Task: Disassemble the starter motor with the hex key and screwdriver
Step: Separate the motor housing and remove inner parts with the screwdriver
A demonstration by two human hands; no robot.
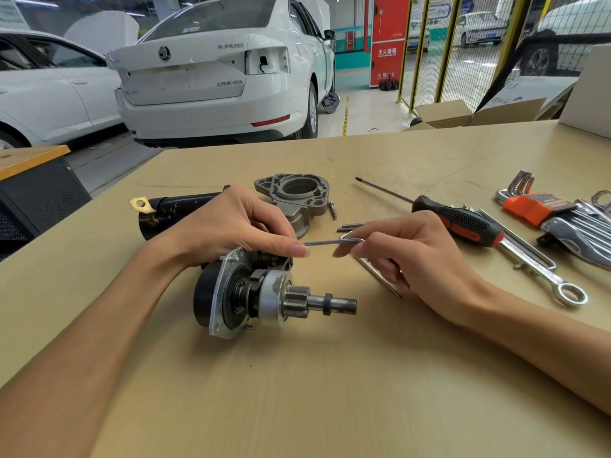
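The right hand (413, 252) is held palm-down just above the table (330, 375), its wrist and forearm running back to the lower right. An L-shaped hex key (334, 241) is pinched between its thumb and forefinger at the bend, the other fingers being curled around the long arm of the key, which slants down toward the tabletop. The short arm is pointed horizontally to the left, and its tip is met at the fingertips of the left hand (238, 223).

The left hand is laid over the top of the starter motor (261, 292), fingers curled down around the upper part of the assembly, with the forearm stretched in from the lower left. The motor lies on its side near the middle of the table, its pinion gear and shaft pointing right and its black body to the left.

Behind the left hand a black cylindrical housing (178, 206) with a brass terminal tab is seen, and beside it a grey cast end housing (294, 196) lies flat. 1 bolt (332, 209) rests just right of that casting. Further right a red-and-black screwdriver (459, 219) is laid diagonally, partly over a combination wrench (542, 276), with a set of hex keys (529, 200) in an orange holder near the table's right edge.
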